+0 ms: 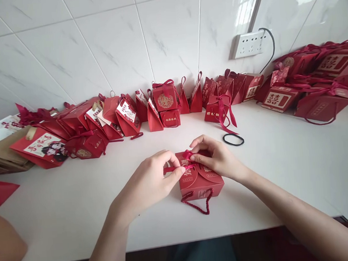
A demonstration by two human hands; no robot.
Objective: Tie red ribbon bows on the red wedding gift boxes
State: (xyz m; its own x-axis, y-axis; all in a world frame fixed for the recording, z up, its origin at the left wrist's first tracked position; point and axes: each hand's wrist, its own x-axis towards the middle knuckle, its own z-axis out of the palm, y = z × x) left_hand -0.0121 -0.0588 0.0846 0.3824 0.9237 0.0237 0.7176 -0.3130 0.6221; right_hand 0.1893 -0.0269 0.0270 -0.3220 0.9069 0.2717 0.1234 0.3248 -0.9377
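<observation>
The left hand (pixel 156 173) is pinching a red ribbon (pixel 169 169) between thumb and forefinger, the other fingers curling loosely. The right hand (pixel 210 157) is bringing thumb and fingertips together on the ribbon's bunched part, though its exact path beneath them is hiding from view. Directly under both hands, the red box (pixel 203 188) is sitting upright on the bench (pixel 157 229); the left hand is holding its length out sideways, apparently to keep it taut, while the right is leaning over the lid, which is probably steadying the box too. Nearer the body than the hands, a twisted cord handle (pixel 208 207) is drooping down the box's front, and beyond it the bench's front edge is running between the forearms.

Just past the right hand, a black hair band (pixel 237 145) is lying flat, and a small box (pixel 212 110) is trailing its ribbon towards it. Farther out, finished-looking boxes (pixel 168 97) are lining the wall (pixel 167 39), seemingly pushed back to leave both elbows working room; more boxes (pixel 318 108) are clustering beyond the right hand.
</observation>
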